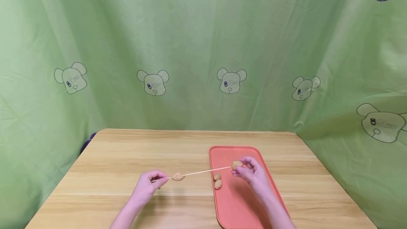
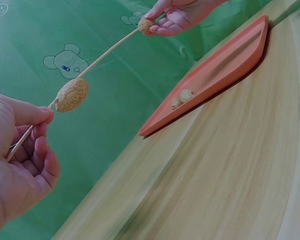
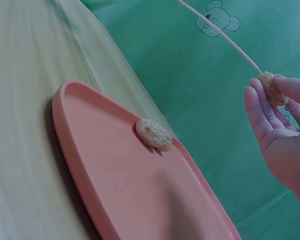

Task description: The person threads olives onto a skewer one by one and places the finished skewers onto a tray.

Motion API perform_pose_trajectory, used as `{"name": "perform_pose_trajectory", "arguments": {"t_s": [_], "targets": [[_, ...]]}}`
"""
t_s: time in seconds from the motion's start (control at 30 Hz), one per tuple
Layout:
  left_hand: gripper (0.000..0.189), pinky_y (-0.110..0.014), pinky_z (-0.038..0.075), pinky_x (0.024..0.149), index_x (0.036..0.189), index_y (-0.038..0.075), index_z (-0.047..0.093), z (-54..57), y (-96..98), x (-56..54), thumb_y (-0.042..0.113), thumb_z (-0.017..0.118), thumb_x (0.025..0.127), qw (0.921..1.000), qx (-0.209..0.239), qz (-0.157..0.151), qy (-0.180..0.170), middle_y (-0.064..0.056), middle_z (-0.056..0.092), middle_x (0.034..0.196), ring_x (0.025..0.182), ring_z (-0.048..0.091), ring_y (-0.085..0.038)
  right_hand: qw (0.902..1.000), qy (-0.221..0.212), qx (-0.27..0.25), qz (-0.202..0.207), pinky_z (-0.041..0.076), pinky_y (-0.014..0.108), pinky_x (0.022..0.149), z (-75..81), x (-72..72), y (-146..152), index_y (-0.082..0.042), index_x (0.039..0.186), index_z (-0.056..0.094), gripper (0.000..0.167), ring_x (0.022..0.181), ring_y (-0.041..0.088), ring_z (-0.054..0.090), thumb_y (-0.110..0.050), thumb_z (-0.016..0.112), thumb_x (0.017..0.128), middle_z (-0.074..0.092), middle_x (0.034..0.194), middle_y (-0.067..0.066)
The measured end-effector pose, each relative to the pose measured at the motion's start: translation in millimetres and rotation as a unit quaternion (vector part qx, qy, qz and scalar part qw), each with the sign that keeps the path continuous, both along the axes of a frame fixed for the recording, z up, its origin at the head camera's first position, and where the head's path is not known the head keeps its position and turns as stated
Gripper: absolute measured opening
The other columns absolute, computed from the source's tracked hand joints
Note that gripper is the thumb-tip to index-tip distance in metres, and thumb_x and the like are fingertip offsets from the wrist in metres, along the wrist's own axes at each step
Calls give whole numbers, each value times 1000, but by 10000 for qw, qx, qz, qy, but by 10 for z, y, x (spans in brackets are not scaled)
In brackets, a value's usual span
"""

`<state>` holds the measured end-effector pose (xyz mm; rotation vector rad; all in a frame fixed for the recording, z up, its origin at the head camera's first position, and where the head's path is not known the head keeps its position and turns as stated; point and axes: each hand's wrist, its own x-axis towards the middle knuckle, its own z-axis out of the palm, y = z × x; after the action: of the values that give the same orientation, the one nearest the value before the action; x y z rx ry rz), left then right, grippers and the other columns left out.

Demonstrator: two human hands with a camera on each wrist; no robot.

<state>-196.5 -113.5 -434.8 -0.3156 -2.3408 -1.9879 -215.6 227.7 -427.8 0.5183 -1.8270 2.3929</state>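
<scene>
A thin wooden skewer (image 1: pixel 203 172) spans the space between the two hands, above the table. The left hand (image 1: pixel 150 186) pinches it near its left end between thumb and fingers. Just beyond those fingertips, one tan, wrinkled oval food ball (image 2: pixel 72 95) is threaded on the skewer. The right hand (image 1: pixel 254 176) pinches a second such ball (image 3: pixel 272 88) at the skewer's other end; whether the tip has entered this ball is hidden. Two more tan balls (image 1: pixel 217 184) lie together at the left side of a coral-pink tray (image 1: pixel 236 207), below the skewer.
The tray lies on the right half of a wood-grain table (image 1: pixel 178 144). A green curtain (image 1: pixel 190 45) printed with bear heads stands behind the table and along both sides. The right forearm crosses over the tray's right edge.
</scene>
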Motion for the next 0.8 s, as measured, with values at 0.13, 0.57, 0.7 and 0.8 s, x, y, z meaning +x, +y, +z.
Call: {"name": "perform_pose_trajectory", "arguments": {"t_s": [0.13,0.57,0.7,0.8], "targets": [[11,-22,46,63,87,-9,64,-16,7,-7,-1,65,81,10000,34,36,15,-12,63,82,68,53,-9,9999,-83,-108,-78,52,32,75,-16,-2,-23,4,105,46,23,78,19,65,11,54,85,61,93,8],[11,-23,46,63,88,-9,64,-40,10,-27,-2,65,80,9998,89,174,-89,-9,61,79,67,51,-9,9997,25,-251,-15,52,31,75,-49,-2,-52,7,105,48,21,78,19,66,13,53,85,62,93,10],[11,-22,46,62,88,-9,64,-54,0,-34,-2,65,81,9999,53,136,-51,-8,61,78,66,51,-8,9997,-3,-255,-37,52,31,75,-39,3,-64,8,105,47,22,79,19,66,12,53,85,62,93,10],[11,-22,46,62,88,-10,64,-57,-3,-28,-2,65,81,9999,48,87,-32,-8,61,78,66,51,-8,9997,-35,-226,-94,52,31,75,-37,7,-73,8,105,46,22,79,19,66,12,54,85,62,93,10]]}}
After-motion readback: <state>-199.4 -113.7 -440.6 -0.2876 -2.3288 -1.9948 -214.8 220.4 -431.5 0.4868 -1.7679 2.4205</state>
